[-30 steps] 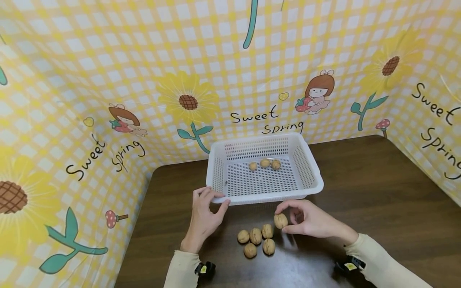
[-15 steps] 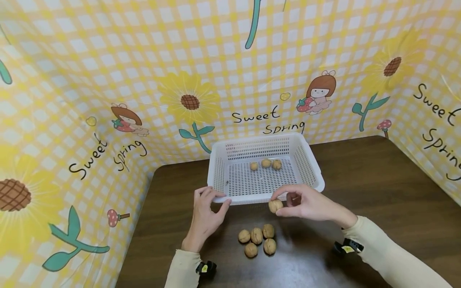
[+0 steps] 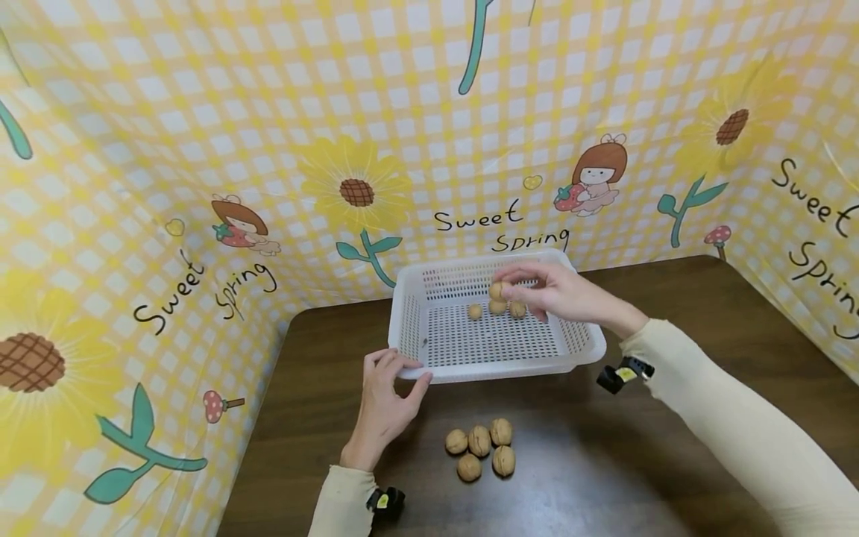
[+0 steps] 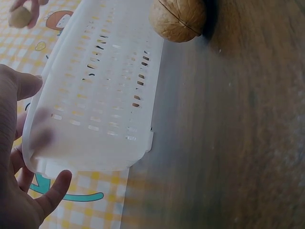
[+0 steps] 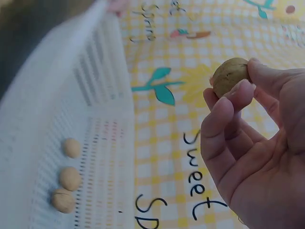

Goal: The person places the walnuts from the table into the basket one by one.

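Note:
My right hand (image 3: 560,294) pinches a walnut (image 5: 231,76) between thumb and fingertips, held up over the back part of the white plastic basket (image 3: 496,371). Below it, 3 walnuts sit in a row on the basket's slotted floor, the left walnut (image 3: 475,312) a little apart from the others. My left hand (image 3: 387,403) grips the basket's rim at the near left corner; the left wrist view shows the thumb (image 4: 29,86) at the rim and fingers reaching round the corner. In front of the basket several walnuts lie grouped on the table, one walnut (image 3: 479,441) in their middle.
The dark wooden table (image 3: 637,418) has rounded far corners. A yellow checked cloth (image 3: 429,134) printed with flowers and figures hangs close behind the basket and along both sides. A black camera strap is on each wrist.
My right hand has lifted a walnut from beside the group on the table, carrying it forward across the basket's near rim and over its inside. The left hand stays at the corner.

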Available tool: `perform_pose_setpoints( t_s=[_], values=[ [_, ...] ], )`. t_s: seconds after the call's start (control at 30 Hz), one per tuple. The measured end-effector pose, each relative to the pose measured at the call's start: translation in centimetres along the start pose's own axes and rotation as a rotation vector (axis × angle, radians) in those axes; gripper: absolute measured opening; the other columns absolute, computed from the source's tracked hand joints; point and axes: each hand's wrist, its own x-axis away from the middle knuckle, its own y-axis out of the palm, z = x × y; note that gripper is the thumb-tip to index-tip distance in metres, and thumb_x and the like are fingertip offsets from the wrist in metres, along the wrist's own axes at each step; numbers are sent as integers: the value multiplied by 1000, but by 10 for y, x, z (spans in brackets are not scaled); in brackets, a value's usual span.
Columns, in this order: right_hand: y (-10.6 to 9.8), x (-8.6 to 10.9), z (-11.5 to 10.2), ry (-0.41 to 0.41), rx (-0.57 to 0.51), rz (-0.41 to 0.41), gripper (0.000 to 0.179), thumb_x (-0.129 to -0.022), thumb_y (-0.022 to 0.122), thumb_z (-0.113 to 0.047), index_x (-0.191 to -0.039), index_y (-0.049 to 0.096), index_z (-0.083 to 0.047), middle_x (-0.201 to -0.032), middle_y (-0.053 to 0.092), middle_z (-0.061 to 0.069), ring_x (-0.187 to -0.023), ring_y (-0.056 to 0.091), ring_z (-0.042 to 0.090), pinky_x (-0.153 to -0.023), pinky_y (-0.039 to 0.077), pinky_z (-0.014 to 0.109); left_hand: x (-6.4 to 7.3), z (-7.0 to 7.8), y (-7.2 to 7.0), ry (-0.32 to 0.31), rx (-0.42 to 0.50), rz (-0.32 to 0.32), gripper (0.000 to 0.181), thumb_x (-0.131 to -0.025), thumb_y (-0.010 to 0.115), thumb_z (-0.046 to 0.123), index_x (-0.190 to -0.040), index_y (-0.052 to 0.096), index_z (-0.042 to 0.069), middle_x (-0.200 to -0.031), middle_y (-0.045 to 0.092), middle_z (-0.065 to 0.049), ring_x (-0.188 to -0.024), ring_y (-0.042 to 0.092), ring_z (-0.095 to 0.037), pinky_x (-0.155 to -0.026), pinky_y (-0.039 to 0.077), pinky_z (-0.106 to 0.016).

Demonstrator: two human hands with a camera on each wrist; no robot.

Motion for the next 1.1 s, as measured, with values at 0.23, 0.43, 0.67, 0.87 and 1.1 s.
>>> perform_pose_setpoints(
  t_s=[0.23,0.43,0.67,0.87,1.1],
  values=[
    [-16,-29,2,52,4,49,36,-111,59,-25,-144,62,-13,-143,66,20,-56,55,16,-56,49,30,0,-1,-1,-18,7,-7,15,-91,84,28,-99,76,18,-104,71,-3,-122,49,-30,-106,40,-49],
    [-20,-52,19,145,-52,90,44,-107,65,-35,-146,61,-14,-142,67,16,-63,52,19,-59,46,31,-1,-1,-1,-23,3,-8,15,-91,83,28,-99,76,17,-105,71,-3,-122,49,-30,-107,40,-50],
    [-18,-65,43,256,-63,85,46,-106,65,-41,-144,60,-17,-140,68,15,-71,61,22,-65,51,31,0,0,0,-26,5,-13,15,-92,83,29,-99,76,18,-105,70,-2,-122,48,-30,-106,41,-50],
    [-8,-76,69,333,-68,63,44,-105,68,-39,-140,60,-15,-140,67,15,-69,58,20,-61,48,29,1,-1,-2,-10,-4,-1,14,-91,84,28,-98,75,19,-104,71,-1,-121,49,-29,-104,41,-50],
    [9,-87,94,374,-20,30,53,-101,74,-29,-147,60,-7,-138,68,16,-77,60,23,-67,51,35,2,0,-3,-10,6,-11,14,-91,83,28,-98,75,19,-106,72,-2,-123,49,-31,-107,42,-53]
  ],
)
